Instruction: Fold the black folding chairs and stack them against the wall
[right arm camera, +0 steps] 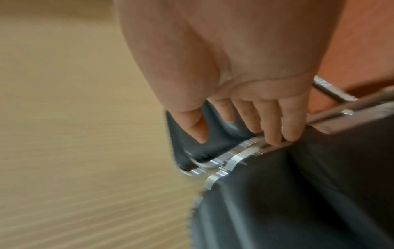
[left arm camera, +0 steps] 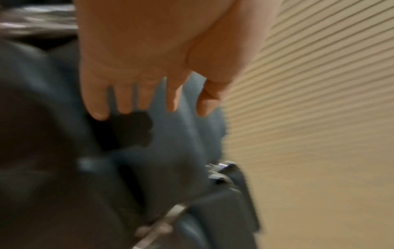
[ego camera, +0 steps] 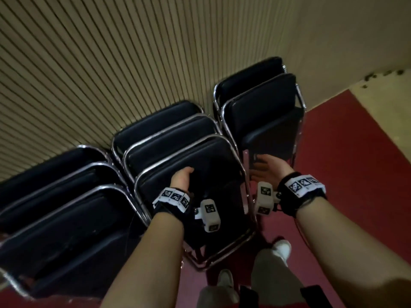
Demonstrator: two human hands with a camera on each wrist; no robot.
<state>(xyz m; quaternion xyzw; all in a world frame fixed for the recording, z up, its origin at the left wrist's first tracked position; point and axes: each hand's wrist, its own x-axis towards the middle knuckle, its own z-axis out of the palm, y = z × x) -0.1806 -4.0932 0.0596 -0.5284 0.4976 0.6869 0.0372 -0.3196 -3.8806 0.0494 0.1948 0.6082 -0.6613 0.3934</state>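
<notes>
Folded black folding chairs with chrome frames lean in three stacks against the ribbed wall (ego camera: 89, 63). The front chair of the middle stack (ego camera: 206, 156) is under my hands. My left hand (ego camera: 181, 180) hovers over its black cushion (left arm camera: 175, 143), and the left hand's fingers (left arm camera: 147, 97) are straight and spread, holding nothing. My right hand (ego camera: 270, 167) is at the chair's right side with the palm turned inward. In the right wrist view the right hand's fingertips (right arm camera: 275, 134) touch the chrome frame tube (right arm camera: 234, 156), and the fingers are nearly straight.
The left stack (ego camera: 66, 207) and the right stack (ego camera: 262, 107) flank the middle one closely. Red floor (ego camera: 344, 152) stretches to the right and toward me. My white shoes (ego camera: 281, 248) stand just in front of the middle stack's feet.
</notes>
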